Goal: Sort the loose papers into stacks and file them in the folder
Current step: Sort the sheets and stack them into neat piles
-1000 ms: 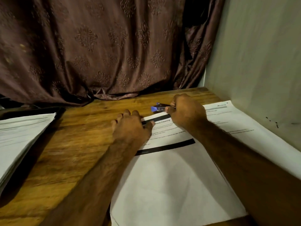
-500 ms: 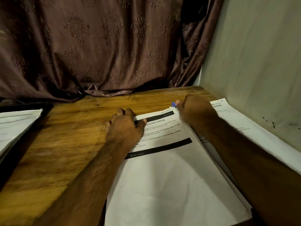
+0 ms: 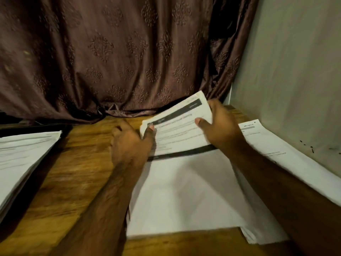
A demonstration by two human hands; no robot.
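Hands first: our left hand (image 3: 130,145) pinches the near-left corner of a white printed stack of papers with black header bands (image 3: 177,130), thumb on top and fingers underneath, while our right hand (image 3: 220,126) grasps the stack's right edge, thumb pressed onto the printed face. Between them the far end of this stack is raised off the brown wooden table (image 3: 73,174) and tilted up toward the maroon patterned curtain (image 3: 120,52); its near end still rests on the table, with more white sheets showing beneath it at the near-right corner. To the right, a second spread of white printed sheets (image 3: 287,159) lies beside the grey wall (image 3: 295,71), and well apart on the left sits another white pile of papers (image 3: 24,159) on something dark, perhaps the folder, though we cannot tell. We judge that we are gathering this stack to square it. To do that well we should keep both grips even so no sheet fans out, stand the stack on edge, tap it on the table until the edges align, and only then carry it across, holding it level so the lower sheets do not slide away.
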